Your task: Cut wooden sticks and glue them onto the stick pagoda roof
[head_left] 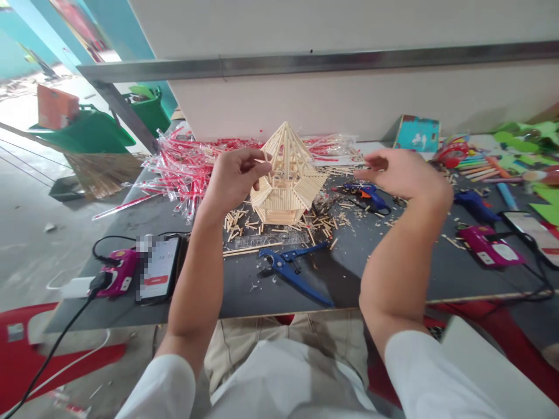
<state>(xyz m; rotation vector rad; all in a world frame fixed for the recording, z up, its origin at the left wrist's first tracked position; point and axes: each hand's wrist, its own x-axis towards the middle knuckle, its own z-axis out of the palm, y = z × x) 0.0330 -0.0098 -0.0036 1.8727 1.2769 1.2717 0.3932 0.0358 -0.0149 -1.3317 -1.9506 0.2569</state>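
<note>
A small model house of pale wooden sticks [286, 186], with a pointed roof, stands on the dark grey table [244, 285]. My left hand [236, 174] is closed on the model's left side, thumb and fingers pinching sticks near the roof edge. To the right of the model my right hand [402, 171] hovers with its fingers loosely curled and nothing visible in them, above a blue glue gun [369, 195]. Cut stick bits [323, 224] lie scattered around the model's base.
Blue cutters [292, 267] lie near the table's front edge. A phone [158, 269] and pink power bank [117, 279] sit front left. Red-striped plastic wrappers [183, 163] pile up back left. Another pink device [491, 247], a phone [533, 230] and coloured pens [483, 166] are at right.
</note>
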